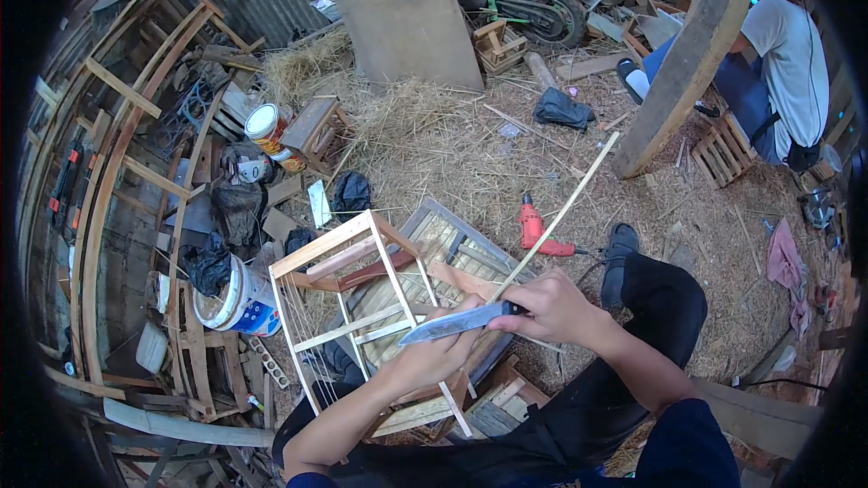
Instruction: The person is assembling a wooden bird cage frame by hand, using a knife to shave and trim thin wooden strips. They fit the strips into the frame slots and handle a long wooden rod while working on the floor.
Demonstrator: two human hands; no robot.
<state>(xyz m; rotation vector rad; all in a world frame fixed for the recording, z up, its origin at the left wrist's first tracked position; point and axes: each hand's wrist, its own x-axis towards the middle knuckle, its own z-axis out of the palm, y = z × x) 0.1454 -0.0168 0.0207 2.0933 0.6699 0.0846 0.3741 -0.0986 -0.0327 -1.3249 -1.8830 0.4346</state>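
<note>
My right hand (556, 307) grips the dark handle of a knife (449, 323). Its grey blade points left and lies across the top of my left hand (443, 348). A long thin strip of pale wood or bamboo (568, 208) slants from the upper right down to the blade between my hands. My left hand is closed on the strip's lower part, with its fingers partly hidden behind the blade. Close by on the left stands a small frame of pale wood slats (362, 285), leaning over my lap. A brownish flat wood piece (461, 279) shows just beyond my hands.
A slatted wooden panel (452, 233) lies under the frame. Beyond my hands is a red power drill (542, 233), near my shoe (622, 239). At left stand a white bucket (226, 312) and long wooden rails (117, 163). A co-worker (787, 54) sits behind a slanting post (692, 63).
</note>
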